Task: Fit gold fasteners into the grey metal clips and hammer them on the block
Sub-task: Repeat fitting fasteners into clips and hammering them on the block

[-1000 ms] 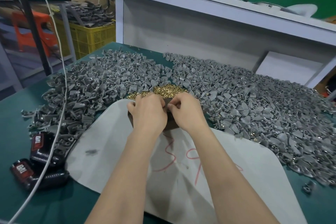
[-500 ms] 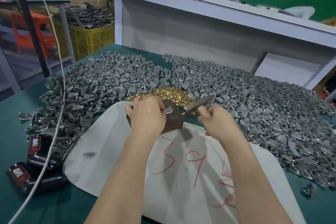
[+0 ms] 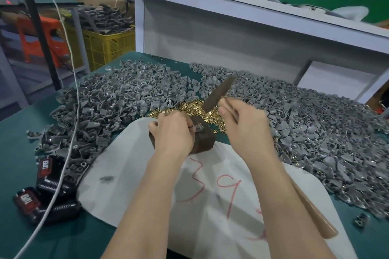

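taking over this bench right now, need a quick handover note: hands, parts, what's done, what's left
Left hand pinches a small grey metal clip on the dark brown block.
Right hand grips the wooden-handled hammer, head held above the block.
Loose gold fasteners are heaped just behind the block, with grey clips piled around.
Done: clip positioned. Left: strike it, then more.
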